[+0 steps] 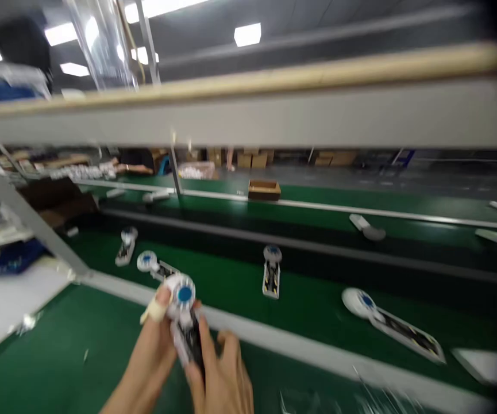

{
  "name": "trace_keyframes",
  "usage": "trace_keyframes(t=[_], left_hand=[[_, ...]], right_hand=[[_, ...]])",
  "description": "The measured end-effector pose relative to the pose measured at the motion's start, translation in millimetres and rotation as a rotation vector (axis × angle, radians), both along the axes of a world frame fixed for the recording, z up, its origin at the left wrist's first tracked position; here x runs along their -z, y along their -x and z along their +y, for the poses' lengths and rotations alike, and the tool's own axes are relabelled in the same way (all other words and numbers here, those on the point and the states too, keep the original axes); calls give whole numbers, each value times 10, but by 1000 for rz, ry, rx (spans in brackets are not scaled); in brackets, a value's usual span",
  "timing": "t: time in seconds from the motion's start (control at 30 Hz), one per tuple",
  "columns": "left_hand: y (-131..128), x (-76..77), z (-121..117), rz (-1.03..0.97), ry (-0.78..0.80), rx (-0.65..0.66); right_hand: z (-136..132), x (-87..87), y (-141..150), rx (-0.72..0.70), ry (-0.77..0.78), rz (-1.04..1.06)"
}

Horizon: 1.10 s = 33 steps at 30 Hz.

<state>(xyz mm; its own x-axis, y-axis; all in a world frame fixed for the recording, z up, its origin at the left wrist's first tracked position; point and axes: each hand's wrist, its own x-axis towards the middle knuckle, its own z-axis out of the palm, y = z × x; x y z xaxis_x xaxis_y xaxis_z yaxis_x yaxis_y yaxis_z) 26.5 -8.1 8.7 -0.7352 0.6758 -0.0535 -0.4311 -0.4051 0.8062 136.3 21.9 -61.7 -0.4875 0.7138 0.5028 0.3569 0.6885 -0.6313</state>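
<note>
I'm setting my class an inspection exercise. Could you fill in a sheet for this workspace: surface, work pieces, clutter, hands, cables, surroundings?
Surface: green worktop, pale rail across it.
Work pieces: white unit with blue disc, held; similar open units lie beyond the rail.
Clutter: open brown box; clear plastic at the bottom edge, blurred.
Hands: left hand and right hand both hold the unit.
Cables: yellowish strand, upper left; type unclear.
Surroundings: cartons, ceiling lights.

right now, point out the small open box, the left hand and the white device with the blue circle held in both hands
open box (264,194): head view, front side
left hand (155,330): head view, back of the hand
held device (184,294): head view, blue circle
</note>
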Motion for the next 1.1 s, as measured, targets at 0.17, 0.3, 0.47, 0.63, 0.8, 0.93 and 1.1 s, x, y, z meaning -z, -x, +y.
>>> trace_keyframes(t=[0.17, 0.3, 0.47, 0.63, 0.8, 0.93, 1.1], left_hand=[[-39, -144, -102, 84, -82, 17], [44, -177, -206, 60, -108, 53], [112, -83, -298, 94, -111, 147], [233, 187, -379, 221, 250, 425], [151, 326, -418, 229, 243, 169], [55, 318, -418, 175, 169, -11], [205, 438, -219, 79, 180, -58]], right_hand=[[-61, -201, -124, -206, 117, -100], [-218, -334, -142, -363, 333, -125], [-387, -332, -137, -223, 225, -197], [-369, -240, -106, -144, 72, -245], [-175, -121, 82, -124, 272, 38], [77, 16, 357, 120, 459, 342], [341, 179, 594, 96, 457, 306]])
